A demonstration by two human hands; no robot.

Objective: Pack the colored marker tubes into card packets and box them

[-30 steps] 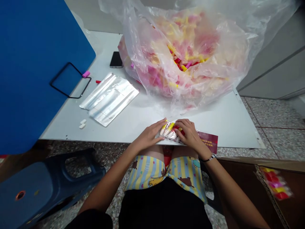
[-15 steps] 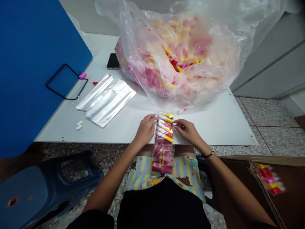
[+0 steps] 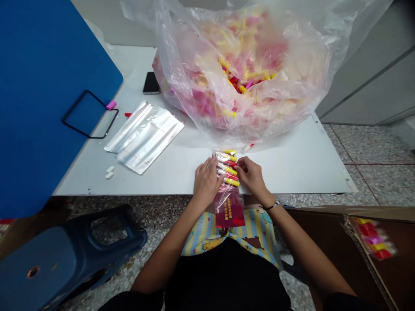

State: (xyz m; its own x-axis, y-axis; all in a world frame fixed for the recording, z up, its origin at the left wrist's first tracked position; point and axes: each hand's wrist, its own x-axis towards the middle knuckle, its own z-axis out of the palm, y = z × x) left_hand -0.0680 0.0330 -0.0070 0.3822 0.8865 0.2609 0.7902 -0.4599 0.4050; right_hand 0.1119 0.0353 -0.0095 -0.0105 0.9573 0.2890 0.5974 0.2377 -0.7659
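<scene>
A clear plastic packet (image 3: 228,169) holds a row of marker-like sticks, white at one end and yellow or red at the other. Its sticks rest at the table's front edge, while the dark red printed lower part (image 3: 229,214) hangs over my lap. My left hand (image 3: 206,182) lies along the packet's left side, fingers stretched onto the white ends. On the opposite side, my right hand (image 3: 253,175) has its fingers bent and pinched at the coloured ends and packet edge. The fingers partly cover some sticks.
A big translucent bag (image 3: 253,86) of coloured sticks fills the table's back. To the left lie silvery pouches (image 3: 145,137), a phone (image 3: 151,83), small white pieces (image 3: 110,172) and a black frame (image 3: 90,114) by a blue panel (image 3: 48,99). Another packet (image 3: 375,238) is in the cardboard box (image 3: 330,242).
My left hand has moved further over the packet, its fingers now resting on the sticks. The right hand has bent in closer to the packet's right edge. The view has shifted slightly.
</scene>
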